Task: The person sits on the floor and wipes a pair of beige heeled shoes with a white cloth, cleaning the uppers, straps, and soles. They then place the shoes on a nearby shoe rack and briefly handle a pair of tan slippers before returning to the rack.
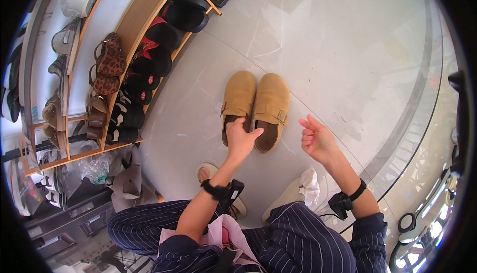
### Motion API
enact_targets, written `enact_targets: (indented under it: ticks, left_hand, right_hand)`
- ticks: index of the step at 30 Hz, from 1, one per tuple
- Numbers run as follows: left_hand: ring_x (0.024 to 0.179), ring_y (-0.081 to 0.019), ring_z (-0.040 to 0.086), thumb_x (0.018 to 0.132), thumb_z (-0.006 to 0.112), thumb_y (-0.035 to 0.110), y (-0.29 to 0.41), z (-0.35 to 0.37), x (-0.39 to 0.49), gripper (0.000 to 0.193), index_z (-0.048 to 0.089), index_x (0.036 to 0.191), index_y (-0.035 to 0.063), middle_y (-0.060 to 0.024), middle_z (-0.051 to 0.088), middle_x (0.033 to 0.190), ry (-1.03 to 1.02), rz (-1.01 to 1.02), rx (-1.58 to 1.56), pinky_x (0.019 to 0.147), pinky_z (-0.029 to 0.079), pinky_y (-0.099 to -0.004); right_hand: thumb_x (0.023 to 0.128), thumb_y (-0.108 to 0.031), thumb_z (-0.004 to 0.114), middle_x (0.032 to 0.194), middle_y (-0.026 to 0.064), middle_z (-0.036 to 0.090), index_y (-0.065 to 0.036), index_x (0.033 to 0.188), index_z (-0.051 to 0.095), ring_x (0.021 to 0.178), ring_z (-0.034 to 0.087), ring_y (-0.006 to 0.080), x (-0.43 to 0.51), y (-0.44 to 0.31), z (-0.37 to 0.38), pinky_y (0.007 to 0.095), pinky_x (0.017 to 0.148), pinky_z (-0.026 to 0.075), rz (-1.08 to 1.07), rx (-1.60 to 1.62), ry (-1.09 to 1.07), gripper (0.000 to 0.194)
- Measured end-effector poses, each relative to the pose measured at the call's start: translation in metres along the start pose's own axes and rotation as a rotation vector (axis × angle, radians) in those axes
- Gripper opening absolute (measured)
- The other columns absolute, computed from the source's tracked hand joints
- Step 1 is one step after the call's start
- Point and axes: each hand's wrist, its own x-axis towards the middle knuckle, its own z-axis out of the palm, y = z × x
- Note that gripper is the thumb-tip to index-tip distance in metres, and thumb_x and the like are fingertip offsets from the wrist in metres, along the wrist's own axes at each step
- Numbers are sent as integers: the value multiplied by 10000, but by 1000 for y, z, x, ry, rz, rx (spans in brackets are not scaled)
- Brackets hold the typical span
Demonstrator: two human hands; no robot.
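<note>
Two tan suede clogs stand side by side on the tiled floor, toes pointing away from me. The left clog (239,90) has my left hand (240,135) over its heel opening, fingers bent and thumb stretched towards the other clog; whether it touches either is not clear. On the right clog (272,94) a metal buckle shows at the outer side. My right hand (316,137) hovers to the right of the pair, fingers loosely curled, holding nothing. A crumpled white tissue or cloth (309,185) lies by my right foot.
A wooden shoe rack (128,55) with several pairs of shoes stands on the left. Below it are clear plastic bags (95,163) and a grey cabinet (76,226). Scissors (407,222) lie at the lower right. My feet in light slippers are just before me.
</note>
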Motion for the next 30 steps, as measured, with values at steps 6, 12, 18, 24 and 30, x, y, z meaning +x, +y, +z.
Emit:
enact_targets:
  ticks: [6, 12, 18, 24, 30]
  left_hand:
    - [1004, -378, 456, 616, 829, 328, -2, 34, 22, 684, 497, 985, -142, -256, 489, 1042, 388, 172, 372, 884, 381, -424]
    - [829, -415, 576, 708, 748, 202, -19, 35, 30, 351, 574, 851, -68, -246, 605, 856, 397, 267, 352, 718, 451, -476]
    - [713, -372, 579, 685, 651, 43, -6, 12, 30, 145, 636, 829, 24, -169, 599, 733, 303, 877, 352, 628, 475, -453]
    - [722, -263, 584, 605, 599, 11, 42, -9, 1, 202, 636, 803, 19, -78, 599, 798, 237, 1405, 476, 559, 493, -351]
    - [693, -249, 567, 599, 596, 36, 72, -2, -19, 196, 624, 789, -2, -76, 576, 781, 186, 1466, 522, 524, 480, -330]
  right_hand:
    - [939, -302, 534, 517, -97, 247, -157, 662, 404, 427, 194, 34, -17, 0, -24, 212, 395, 169, -223, -106, 72, 338]
    - [968, -313, 451, 522, -88, 277, -154, 645, 398, 425, 194, 44, -22, 2, -20, 217, 393, 155, -220, -309, 56, 364]
    - [959, -180, 417, 505, -26, 363, -72, 764, 517, 443, 353, 107, -26, -33, -52, 253, 434, 297, -1400, -973, 497, 243]
    - [829, 39, 496, 1086, 178, 545, -14, 1166, 515, 989, 533, 337, -59, -65, -4, 420, 846, 435, -1543, -1661, 566, 341]
    - [883, -3, 452, 1456, 182, 286, -10, 1390, 314, 1353, 270, 318, -174, -71, 69, 420, 1094, 246, -2213, -1246, 707, 526]
